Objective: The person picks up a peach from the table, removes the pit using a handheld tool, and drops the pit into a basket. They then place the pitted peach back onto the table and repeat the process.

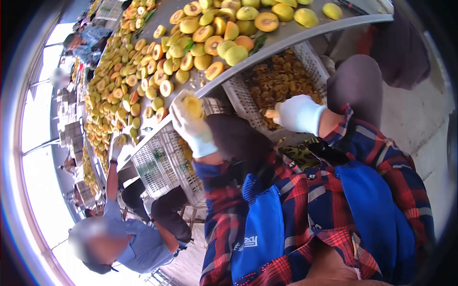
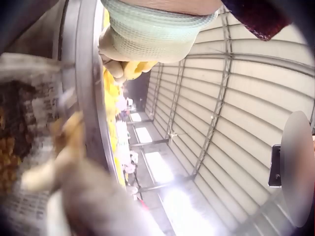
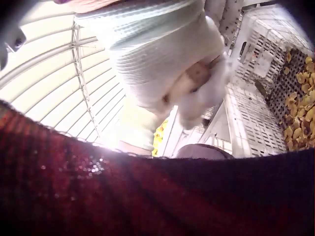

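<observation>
My gloved left hand [image 1: 191,125] grips a yellow fruit piece [image 1: 194,107] beside the table's metal edge. In the left wrist view the same hand [image 2: 147,42] shows at the top, its fingers round the yellow fruit [image 2: 135,69]. My gloved right hand [image 1: 300,113] is over a white crate [image 1: 243,102] of brown-orange scraps [image 1: 281,76], its fingers curled round a small tan object [image 1: 272,113], too unclear to identify. The right wrist view shows this hand [image 3: 172,64] from the side, the crate beyond it. Many halved fruits [image 1: 202,33] lie on the table.
The table's metal rim [image 1: 305,35] runs diagonally between the fruit and my lap. White crates [image 1: 152,159] stand below the rim at left. A person in a blue-grey shirt [image 1: 143,245] sits at lower left, one gloved hand at the fruit. Another person's dark-clothed leg [image 1: 400,52] is at upper right.
</observation>
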{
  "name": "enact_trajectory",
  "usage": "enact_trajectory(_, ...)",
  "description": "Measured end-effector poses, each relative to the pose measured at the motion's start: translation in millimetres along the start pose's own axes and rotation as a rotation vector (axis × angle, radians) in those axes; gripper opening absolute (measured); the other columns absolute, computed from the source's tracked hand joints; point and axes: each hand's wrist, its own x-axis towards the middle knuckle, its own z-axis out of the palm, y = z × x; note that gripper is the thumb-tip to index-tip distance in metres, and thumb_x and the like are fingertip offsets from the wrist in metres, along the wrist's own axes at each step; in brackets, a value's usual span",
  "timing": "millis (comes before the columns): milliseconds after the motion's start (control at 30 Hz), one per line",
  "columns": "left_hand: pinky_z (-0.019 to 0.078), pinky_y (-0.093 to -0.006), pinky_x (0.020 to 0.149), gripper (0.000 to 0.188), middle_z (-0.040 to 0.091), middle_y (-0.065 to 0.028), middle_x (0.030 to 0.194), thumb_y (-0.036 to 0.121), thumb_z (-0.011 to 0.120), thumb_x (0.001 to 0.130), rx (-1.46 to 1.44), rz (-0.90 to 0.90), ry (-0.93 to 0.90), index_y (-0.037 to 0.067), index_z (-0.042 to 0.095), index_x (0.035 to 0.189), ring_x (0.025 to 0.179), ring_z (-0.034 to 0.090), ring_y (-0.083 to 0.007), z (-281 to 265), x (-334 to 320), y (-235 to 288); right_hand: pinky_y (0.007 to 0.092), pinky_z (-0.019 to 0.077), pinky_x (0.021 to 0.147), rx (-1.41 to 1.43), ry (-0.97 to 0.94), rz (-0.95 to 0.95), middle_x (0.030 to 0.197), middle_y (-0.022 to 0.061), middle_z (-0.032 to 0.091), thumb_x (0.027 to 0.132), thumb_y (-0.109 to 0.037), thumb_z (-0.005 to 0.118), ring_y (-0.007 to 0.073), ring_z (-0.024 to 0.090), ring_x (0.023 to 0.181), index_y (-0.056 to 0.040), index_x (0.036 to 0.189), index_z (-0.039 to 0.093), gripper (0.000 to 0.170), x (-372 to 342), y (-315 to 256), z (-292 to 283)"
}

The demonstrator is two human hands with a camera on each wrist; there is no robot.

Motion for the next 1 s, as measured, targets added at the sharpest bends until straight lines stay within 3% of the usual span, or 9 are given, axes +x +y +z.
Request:
enact_trajectory(100, 0.0507, -0.0335, 0.079, 0.046, 0.065, -0.0123, 0.099, 0.038, 0.042, 0.1, -0.27, -0.554, -0.024, -0.001, 0.066, 0.098, 0.084, 0.062, -0.0227, -47.4, 7.3, -79.6, 0.0478, 0.053, 0.074, 0.068, 0.164, -0.099, 0.088, 0.0183, 0.07, 0.093, -0.036, 0.051, 0.036, 0.069, 0.084, -0.0037, 0.099, 0.065, 0.036, -5.6, 5.9, -3.5)
enact_trajectory(267, 0.0484, -0.0415, 0.088, 0.056, 0.07, -0.0173, 0.095, 0.05, 0.045, 0.096, 0.772, -0.374, -0.188, 0.002, 0.072, 0.1, 0.093, 0.065, -0.0303, -86.3, 54.5, -190.2, 0.0488, 0.051, 0.07, 0.132, 0.214, -0.138, 0.08, 0.0201, 0.067, 0.094, -0.041, 0.051, 0.0392, 0.066, 0.079, -0.0037, 0.097, 0.059, 0.038, 0.8, 4.6, 3.2)
enact_trajectory(367, 0.0454, -0.0432, 0.09, 0.062, 0.069, -0.0218, 0.098, 0.056, 0.05, 0.09, 0.814, -0.468, -0.385, 0.0, 0.071, 0.102, 0.094, 0.064, -0.0366, -68.9, 75.7, -212.8, 0.0484, 0.0514, 0.072, 0.14, 0.193, -0.142, 0.082, 0.0194, 0.068, 0.094, -0.041, 0.051, 0.0381, 0.067, 0.08, -0.0038, 0.1, 0.06, 0.039, 1.7, 3.8, 3.9)
enact_trajectory(400, 0.0467, -0.0411, 0.089, 0.055, 0.068, -0.0206, 0.102, 0.046, 0.063, 0.085, 0.624, -0.577, -0.585, -0.002, 0.066, 0.111, 0.093, 0.064, -0.0321, -67.1, 85.7, -208.6, 0.0481, 0.052, 0.073, 0.146, 0.17, -0.144, 0.085, 0.0188, 0.069, 0.094, -0.041, 0.05, 0.0372, 0.068, 0.083, -0.0037, 0.102, 0.061, 0.04, 2.1, 2.5, 3.0)
enact_trajectory(533, 0.0477, -0.0322, 0.086, 0.054, 0.059, -0.0119, 0.107, 0.012, 0.077, 0.075, 0.22, -0.461, -0.425, -0.001, 0.05, 0.12, 0.095, 0.058, -0.0206, -38.5, 81.0, -197.6, 0.0479, 0.0519, 0.073, 0.191, 0.2, -0.141, 0.085, 0.0196, 0.069, 0.094, -0.041, 0.051, 0.038, 0.067, 0.082, -0.004, 0.103, 0.061, 0.04, 2.7, -2.4, 0.2)
enact_trajectory(700, 0.0504, -0.032, 0.08, 0.035, 0.061, -0.0113, 0.109, 0.012, 0.072, 0.084, -0.303, -0.22, -0.108, 0.005, 0.056, 0.114, 0.094, 0.059, -0.0193, -4.6, 50.1, -123.6, 0.0484, 0.0507, 0.072, 0.332, 0.323, -0.214, 0.083, 0.0219, 0.067, 0.095, -0.042, 0.052, 0.0409, 0.065, 0.081, -0.0041, 0.105, 0.061, 0.041, 7.7, -13.6, -1.7)
enact_trajectory(767, 0.0491, -0.0293, 0.072, 0.035, 0.062, -0.0111, 0.111, 0.022, 0.07, 0.088, -0.981, -0.551, 0.067, 0.005, 0.057, 0.116, 0.09, 0.058, -0.0177, -1.2, 31.0, -59.7, 0.0485, 0.0498, 0.071, 0.515, 0.461, -0.355, 0.083, 0.0215, 0.067, 0.095, -0.042, 0.053, 0.0411, 0.065, 0.081, -0.0048, 0.107, 0.062, 0.04, 7.5, -21.0, -3.9)
enact_trajectory(867, 0.0427, -0.0243, 0.061, 0.046, 0.064, -0.012, 0.105, 0.048, 0.051, 0.096, -1.192, -0.746, -0.048, 0.006, 0.061, 0.112, 0.088, 0.059, -0.0154, 7.6, 6.1, -17.8, 0.0473, 0.0493, 0.07, 0.654, 0.471, -0.442, 0.081, 0.0209, 0.066, 0.095, -0.039, 0.056, 0.0415, 0.064, 0.08, -0.0049, 0.103, 0.062, 0.036, 6.6, -32.9, -10.6)
enact_trajectory(1000, 0.0521, -0.0373, 0.079, 0.059, 0.063, -0.0123, 0.093, 0.055, 0.037, 0.1, -1.237, -0.769, -0.097, 0.0, 0.059, 0.106, 0.085, 0.064, -0.0243, 27.8, -18.1, 17.7, 0.0482, 0.0491, 0.068, 0.652, 0.575, -0.518, 0.078, 0.0215, 0.064, 0.095, -0.038, 0.055, 0.0427, 0.063, 0.076, -0.0034, 0.099, 0.061, 0.036, 11.7, -37.9, -2.6)
